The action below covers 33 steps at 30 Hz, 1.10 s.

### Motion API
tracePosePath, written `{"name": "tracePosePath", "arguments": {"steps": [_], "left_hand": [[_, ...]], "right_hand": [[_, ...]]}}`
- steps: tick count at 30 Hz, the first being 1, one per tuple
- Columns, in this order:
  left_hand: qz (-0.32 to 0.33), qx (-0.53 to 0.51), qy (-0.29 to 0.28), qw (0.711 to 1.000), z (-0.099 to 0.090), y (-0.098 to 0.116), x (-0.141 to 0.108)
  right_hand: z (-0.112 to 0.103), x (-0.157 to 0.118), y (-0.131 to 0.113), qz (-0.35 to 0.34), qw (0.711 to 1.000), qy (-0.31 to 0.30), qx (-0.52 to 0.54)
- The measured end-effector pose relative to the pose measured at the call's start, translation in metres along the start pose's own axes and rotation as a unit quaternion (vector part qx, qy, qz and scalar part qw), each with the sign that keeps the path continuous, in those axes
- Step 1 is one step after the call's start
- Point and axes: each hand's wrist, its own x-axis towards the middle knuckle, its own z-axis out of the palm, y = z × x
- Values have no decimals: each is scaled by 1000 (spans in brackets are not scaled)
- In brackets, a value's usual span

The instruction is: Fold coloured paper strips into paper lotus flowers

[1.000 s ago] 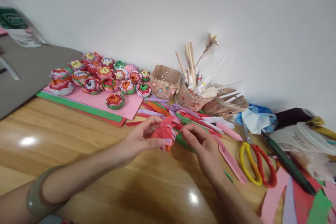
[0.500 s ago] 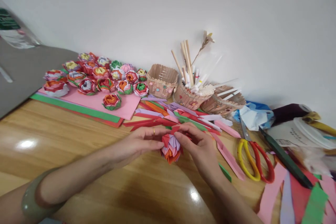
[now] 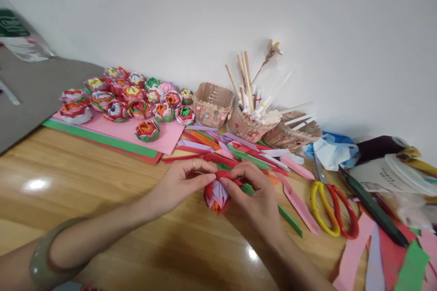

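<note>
A folded paper flower (image 3: 217, 194) in red, lilac and orange hangs between my two hands, over the wooden table. My left hand (image 3: 180, 185) pinches its red upper edge from the left, thumb and fingertips together. From the right, my right hand (image 3: 254, 186) closes thumb and forefinger on the same red paper. Green strips show behind and beside the right fingers. Folded paper strips (image 3: 239, 145) in red, lilac, green and pink lie heaped just beyond both hands.
Many finished paper flowers (image 3: 147, 131) stand on stacked coloured sheets (image 3: 167, 138) at the left. Behind are small baskets (image 3: 212, 105), some holding sticks and pens. Scissors (image 3: 332, 209), a dark green cutter (image 3: 373, 209) and cut paper (image 3: 355, 250) lie at the right.
The flower has shifted slightly left and tilted between my fingers, showing less of its orange part. Both hands still grip it. More of a green strip shows right of my right hand.
</note>
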Motion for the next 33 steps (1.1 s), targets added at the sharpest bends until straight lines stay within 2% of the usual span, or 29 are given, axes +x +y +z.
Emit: {"name": "tracePosePath", "arguments": {"steps": [4, 9, 16, 19, 25, 33], "left_hand": [[-14, -55, -34, 998, -2, -1, 3], [-68, -132, -49, 988, -3, -2, 3], [-117, -160, -41, 979, -2, 1, 1], [-140, -155, -47, 977, -1, 4, 3], [-168, -162, -67, 970, -1, 8, 3], [-153, -140, -50, 977, -2, 8, 5]], "right_hand": [[0, 0, -2, 37, 995, -45, 84], [-1, 0, 0, 142, 960, -103, 217], [3, 4, 9, 235, 918, -114, 298], [3, 4, 11, 252, 905, -120, 322], [1, 3, 8, 238, 919, -128, 287], [1, 2, 9, 210, 942, -148, 214]]}}
